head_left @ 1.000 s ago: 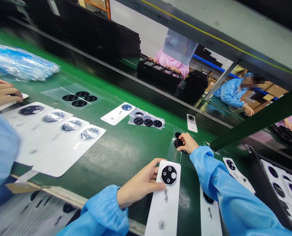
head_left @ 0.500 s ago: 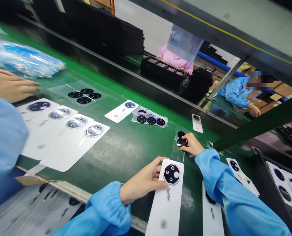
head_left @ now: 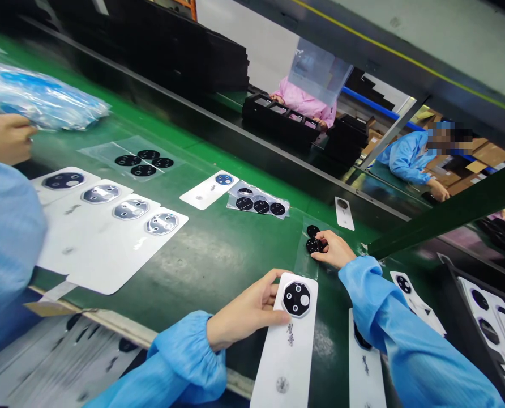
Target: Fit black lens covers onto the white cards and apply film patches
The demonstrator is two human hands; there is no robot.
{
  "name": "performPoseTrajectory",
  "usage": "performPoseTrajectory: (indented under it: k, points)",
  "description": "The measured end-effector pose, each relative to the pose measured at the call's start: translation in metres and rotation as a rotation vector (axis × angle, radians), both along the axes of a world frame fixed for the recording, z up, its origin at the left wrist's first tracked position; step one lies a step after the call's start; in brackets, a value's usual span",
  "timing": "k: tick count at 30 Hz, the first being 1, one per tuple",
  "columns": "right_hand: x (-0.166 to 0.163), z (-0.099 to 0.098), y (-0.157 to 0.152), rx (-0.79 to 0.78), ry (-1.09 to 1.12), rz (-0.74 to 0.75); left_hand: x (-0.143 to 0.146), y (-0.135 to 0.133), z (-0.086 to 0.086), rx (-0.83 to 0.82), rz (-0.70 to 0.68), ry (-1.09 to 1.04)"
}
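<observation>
My left hand (head_left: pixel 246 310) grips the left edge of a white phone back cover (head_left: pixel 289 345) that lies on the green belt (head_left: pixel 218 255), its black octagonal camera ring at the top. My right hand (head_left: pixel 335 249) reaches further out and pinches a small black lens disc (head_left: pixel 312 245) on a clear film sheet (head_left: pixel 304 258); a second black disc (head_left: pixel 312 230) lies just beyond it. Another white cover (head_left: pixel 365 368) lies partly under my right sleeve.
A co-worker's hand (head_left: pixel 4 139) and blue sleeve are at the left, beside a row of white covers (head_left: pixel 108 238). Film sheets with black discs (head_left: pixel 144 161) (head_left: pixel 259 204), a blue plastic bag (head_left: pixel 35 99) and a black tray (head_left: pixel 482 317) at the right surround the work area. Other people work behind the belt.
My right hand has stayed on the black disc on the film, shifting it slightly. The co-worker's hand at the left has drawn back and curled. My left hand keeps hold of the cover.
</observation>
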State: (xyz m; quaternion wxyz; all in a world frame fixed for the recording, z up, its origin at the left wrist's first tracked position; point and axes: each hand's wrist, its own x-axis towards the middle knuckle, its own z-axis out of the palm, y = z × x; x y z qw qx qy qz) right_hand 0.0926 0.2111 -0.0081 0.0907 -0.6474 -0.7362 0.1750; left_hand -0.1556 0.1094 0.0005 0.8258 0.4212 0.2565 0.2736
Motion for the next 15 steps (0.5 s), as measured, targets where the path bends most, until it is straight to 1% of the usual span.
performPoseTrajectory:
  k: [5, 8, 12, 15]
  points:
    - [-0.002, 0.006, -0.001, -0.02, -0.002, 0.004, 0.0, -0.001, 0.001, 0.003, 0.009, 0.006]
    - [-0.002, 0.013, -0.002, -0.002, 0.007, 0.024, 0.0, -0.001, 0.0, 0.002, 0.005, 0.011]
    - [-0.002, 0.034, -0.011, 0.057, 0.018, 0.042, 0.0, 0.0, -0.005, -0.004, 0.009, 0.008]
    - [-0.004, 0.054, -0.029, 0.079, 0.03, 0.051, 0.0, 0.0, -0.007, -0.023, 0.021, 0.007]
